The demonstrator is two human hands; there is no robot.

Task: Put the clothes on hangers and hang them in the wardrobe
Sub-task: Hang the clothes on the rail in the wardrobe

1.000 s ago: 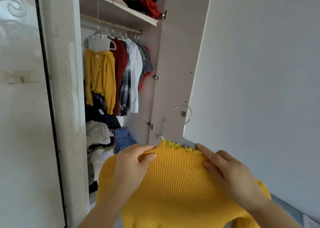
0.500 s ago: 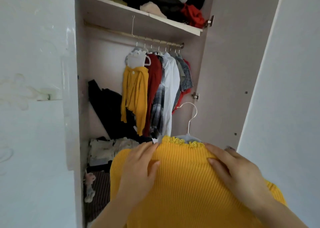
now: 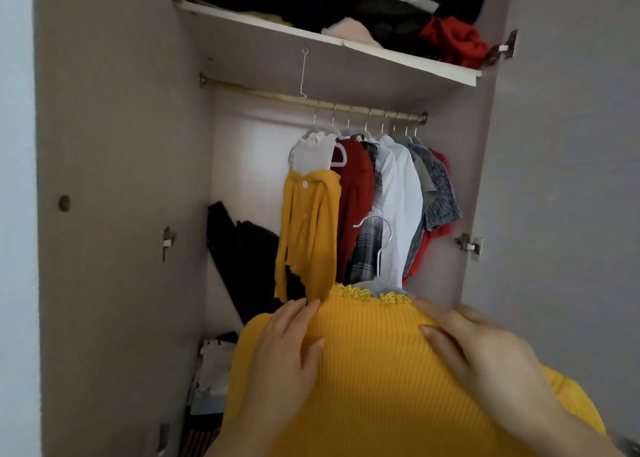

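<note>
while you hold it low and centre in front of you, the yellow ribbed sweater (image 3: pixel 381 387) sits on its hanger, not yet inside the wardrobe (image 3: pixel 121 179). from the left: the rail (image 3: pixel 256 89) runs left to right under the shelf (image 3: pixel 408 61), and its left stretch is bare but for a thin wire hook (image 3: pixel 303 75) dropping from the shelf. next comes the yellow cardigan (image 3: pixel 308 238), first of the hung clothes (image 3: pixel 398 193) crowding the rail's right half. your left hand (image 3: pixel 287 349) grips the sweater's left shoulder, fingers laid over the ridge, thumb pressed on the front. between your hands the hanger hook (image 3: pixel 379 266) stands upright, its open side turned left. your right hand (image 3: pixel 485 359) grips the other shoulder, thumb in front, fingers curled behind. what the move turns on: the rail lies above and beyond both hands, its long axis across your view, and the free stretch sits up and left of the hook, on your left hand's side. you likely need to lift well up and shift left before the hook can drop over.
</note>
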